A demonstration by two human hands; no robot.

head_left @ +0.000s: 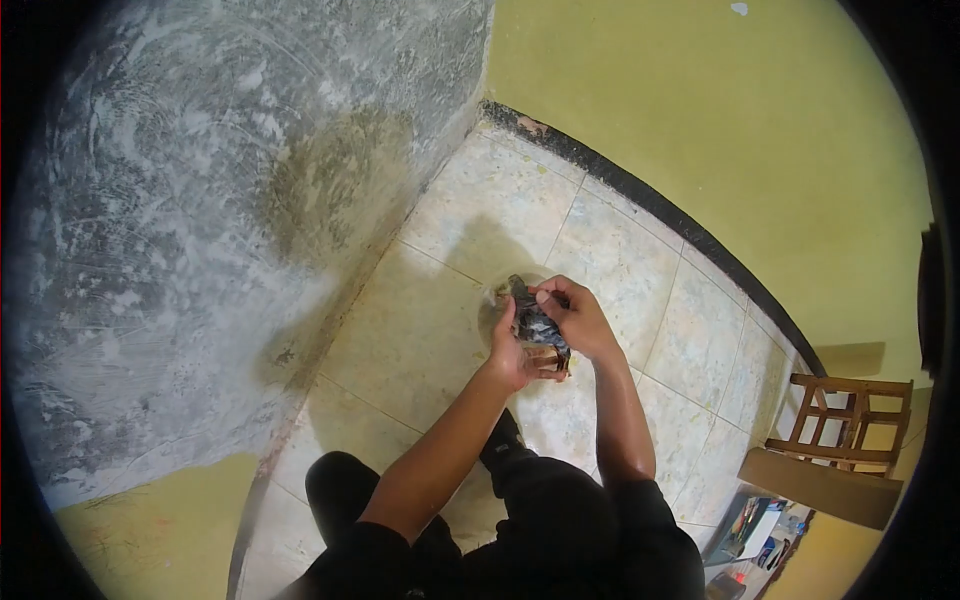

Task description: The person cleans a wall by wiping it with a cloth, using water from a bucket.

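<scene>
My left hand (513, 362) holds a dark, crumpled item (537, 322) from below and from the left, its fingers curled around the lower end. On the upper right side of the same item, my right hand (575, 318) pinches with thumb and fingers. Something brownish and shiny (543, 357) shows at my left palm; I cannot make out what it is. Behind the hands, a round, pale, see-through object (487, 315) is partly hidden near the tiled floor.
Tiled floor (440, 360) lies under my hands, with a grey, patchy wall (180, 220) at the left and a yellow-green wall (700, 110) at the upper right. A wooden stool (850, 422) and a container of assorted items (745, 525) are at the lower right.
</scene>
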